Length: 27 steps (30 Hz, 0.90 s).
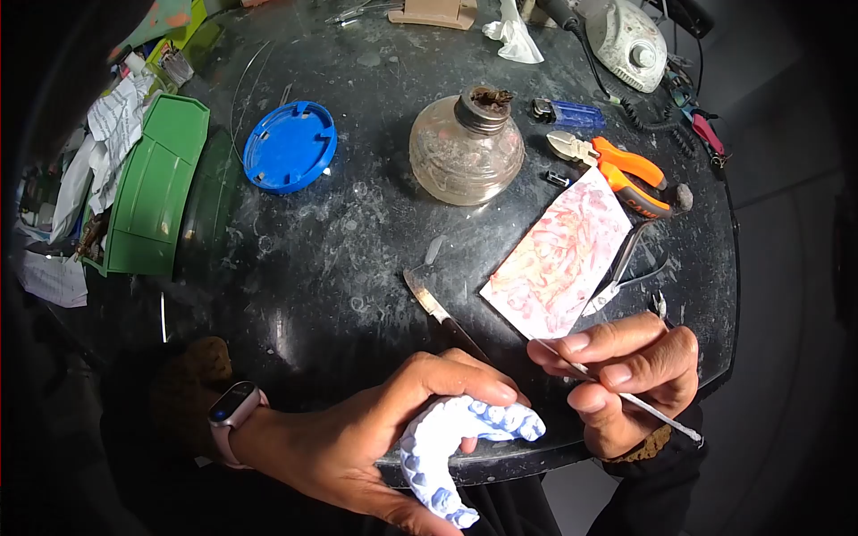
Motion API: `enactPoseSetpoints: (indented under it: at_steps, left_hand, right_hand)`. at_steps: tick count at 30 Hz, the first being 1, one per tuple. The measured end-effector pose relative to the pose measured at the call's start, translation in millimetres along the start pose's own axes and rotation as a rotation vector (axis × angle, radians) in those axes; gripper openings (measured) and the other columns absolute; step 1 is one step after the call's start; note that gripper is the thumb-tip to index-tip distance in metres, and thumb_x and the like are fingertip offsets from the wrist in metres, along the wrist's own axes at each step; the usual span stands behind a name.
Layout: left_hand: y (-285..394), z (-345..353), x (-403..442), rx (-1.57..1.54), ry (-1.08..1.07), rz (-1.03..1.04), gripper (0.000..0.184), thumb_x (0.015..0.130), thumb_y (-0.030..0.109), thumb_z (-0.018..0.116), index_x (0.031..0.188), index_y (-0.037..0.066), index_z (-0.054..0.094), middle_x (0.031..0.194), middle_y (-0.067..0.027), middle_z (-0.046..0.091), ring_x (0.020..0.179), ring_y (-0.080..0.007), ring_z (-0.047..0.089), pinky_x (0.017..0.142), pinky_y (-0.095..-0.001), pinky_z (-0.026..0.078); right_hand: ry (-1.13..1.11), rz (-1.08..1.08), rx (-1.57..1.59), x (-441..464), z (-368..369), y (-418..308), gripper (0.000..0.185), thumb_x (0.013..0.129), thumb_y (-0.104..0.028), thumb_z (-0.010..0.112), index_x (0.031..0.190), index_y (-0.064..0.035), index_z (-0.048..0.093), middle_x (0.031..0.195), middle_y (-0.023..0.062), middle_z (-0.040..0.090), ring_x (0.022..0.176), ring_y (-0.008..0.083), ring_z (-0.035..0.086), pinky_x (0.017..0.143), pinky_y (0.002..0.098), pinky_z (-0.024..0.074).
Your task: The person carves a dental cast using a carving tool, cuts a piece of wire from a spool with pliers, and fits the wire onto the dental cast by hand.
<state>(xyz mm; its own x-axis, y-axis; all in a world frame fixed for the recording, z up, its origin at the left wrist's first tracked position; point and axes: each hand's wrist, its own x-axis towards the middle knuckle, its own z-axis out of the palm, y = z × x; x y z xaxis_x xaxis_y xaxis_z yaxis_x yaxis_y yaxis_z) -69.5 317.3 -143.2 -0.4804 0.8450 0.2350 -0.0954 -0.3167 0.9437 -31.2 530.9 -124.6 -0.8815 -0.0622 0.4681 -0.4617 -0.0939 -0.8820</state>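
My left hand [384,438] is closed around a dental cast [427,442], a curved white plaster arch with bluish teeth, held over the table's front edge. The thumb side and fingers grip its outer and inner faces. Between the thumb and fingers of my right hand [626,375] is a thin metal dental carving tool [657,413], slanting down to the right, its upper tip near a stained pad. The two hands are apart, and the tool does not touch the cast. Behind my left hand lies a knife [436,308] with a dark handle, partly hidden by the fingers.
A glass spirit burner [465,152] stands mid-table, left of orange-handled cutters [626,170] and a blue lighter [572,113]. The red-smeared white pad [563,255] lies near my right hand. At left are a blue round lid [290,147] and a green bin [156,192].
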Motion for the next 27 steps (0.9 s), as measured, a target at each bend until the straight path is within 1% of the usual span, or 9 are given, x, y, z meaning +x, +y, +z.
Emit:
enactPoseSetpoints:
  at_steps: [4,7,10,12,14,15,16,22,27]
  left_hand:
    - [-3.1,4.9,-2.1,-0.085,0.073,0.013,0.083,0.066,0.031,0.081,0.121,-0.002,0.028,0.116,-0.0248,0.045,0.106,-0.026,0.054,0.082,-0.0324,0.05]
    - [-5.3,0.2,0.8,0.072,0.046,0.076,0.082,0.065,0.03,0.083,0.118,-0.002,0.03,0.111,-0.0233,0.046,0.104,-0.0267,0.055,0.086,-0.034,0.05]
    - [-7.9,-2.9,5.1,0.07,0.033,0.257,0.086,0.061,0.027,0.086,0.122,0.001,0.03,0.122,-0.0172,0.039,0.11,-0.0214,0.046,0.089,-0.0338,0.041]
    - [-25.6,0.1,1.4,0.041,0.105,0.336,0.084,0.06,0.025,0.087,0.12,0.001,0.034,0.118,-0.0147,0.043,0.105,-0.0198,0.048,0.086,-0.0321,0.041]
    - [-19.2,-1.4,2.8,0.072,0.136,0.273,0.081,0.06,0.025,0.087,0.117,0.0,0.035,0.112,-0.0167,0.047,0.101,-0.0213,0.053,0.083,-0.0314,0.045]
    - [-7.9,-4.5,-2.3,0.122,0.112,0.178,0.081,0.06,0.026,0.087,0.116,0.0,0.034,0.11,-0.0196,0.047,0.101,-0.0232,0.055,0.084,-0.0318,0.048]
    - [2.9,-6.5,-2.1,0.169,0.089,0.083,0.081,0.061,0.027,0.086,0.115,-0.001,0.032,0.109,-0.0225,0.047,0.101,-0.0251,0.056,0.085,-0.0322,0.05]
    - [10.4,-5.2,5.5,0.245,0.156,0.115,0.079,0.054,0.018,0.09,0.108,0.001,0.035,0.102,-0.02,0.052,0.094,-0.0214,0.059,0.08,-0.0267,0.05]
    - [9.0,-5.7,3.6,0.282,0.155,0.12,0.079,0.052,0.017,0.091,0.107,0.002,0.035,0.102,-0.0218,0.053,0.094,-0.0216,0.06,0.077,-0.0251,0.051]
  right_hand:
    - [-0.005,0.005,0.036,-1.9,0.8,-0.4,0.031,0.071,0.011,0.07,0.091,0.0041,0.047,0.096,0.0328,0.059,0.092,0.0394,0.063,0.077,0.0428,0.0556]
    - [0.019,0.023,0.07,-3.5,3.5,-3.8,0.029,0.071,0.011,0.07,0.089,0.0045,0.048,0.093,0.0318,0.059,0.091,0.0409,0.063,0.078,0.0473,0.0547]
    - [0.087,0.056,0.164,-7.3,13.3,-7.7,0.022,0.071,0.012,0.068,0.085,0.0047,0.053,0.093,0.0301,0.06,0.091,0.0417,0.063,0.077,0.0505,0.0545]
    - [-0.133,-0.008,0.042,-3.6,0.5,-8.4,0.022,0.073,0.01,0.068,0.085,0.0024,0.051,0.096,0.027,0.06,0.093,0.04,0.063,0.076,0.0458,0.0558]
    - [-0.274,-0.166,-0.002,-0.9,-5.8,0.6,0.027,0.071,0.007,0.072,0.083,0.0005,0.05,0.094,0.0239,0.062,0.093,0.0393,0.062,0.07,0.0386,0.0583]
    - [-0.268,-0.25,-0.117,-3.3,-5.0,-0.3,0.029,0.069,0.005,0.075,0.083,0.0005,0.05,0.091,0.0213,0.063,0.092,0.038,0.064,0.066,0.0367,0.0589]
    - [-0.297,-0.242,-0.139,-2.3,-5.2,-2.7,0.029,0.068,0.004,0.075,0.083,0.0008,0.05,0.09,0.0204,0.064,0.091,0.0371,0.064,0.065,0.0356,0.0589]
    - [-0.196,-0.292,-0.181,-6.9,3.4,2.3,0.031,0.067,0.004,0.076,0.086,0.0027,0.051,0.087,0.0188,0.065,0.088,0.0343,0.066,0.063,0.032,0.0588]
    - [-0.165,-0.239,-0.169,-9.3,4.3,-0.7,0.03,0.067,0.004,0.077,0.087,0.0017,0.054,0.086,0.0174,0.066,0.088,0.0329,0.066,0.066,0.0326,0.0586]
